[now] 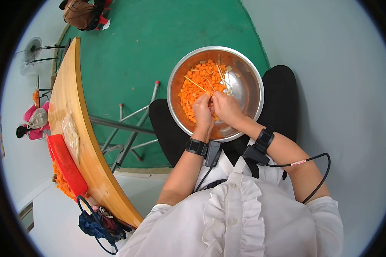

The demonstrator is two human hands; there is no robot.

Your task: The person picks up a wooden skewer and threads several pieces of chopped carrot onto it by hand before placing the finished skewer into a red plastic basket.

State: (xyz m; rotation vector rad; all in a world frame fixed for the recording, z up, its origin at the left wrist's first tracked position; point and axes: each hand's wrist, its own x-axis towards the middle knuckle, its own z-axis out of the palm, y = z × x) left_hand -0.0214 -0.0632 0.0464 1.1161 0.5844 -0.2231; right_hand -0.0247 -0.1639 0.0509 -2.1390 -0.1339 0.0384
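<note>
Fingers of my left hand and right hand pinched shut together over carrot cubes, bowl resting on my lap for reach, though what they pinched I couldn't tell.

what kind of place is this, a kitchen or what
Probably a food-prep work area, not a home kitchen: a steel bowl of orange cubes with skewers, a long wooden table, and another person working nearby.
</note>
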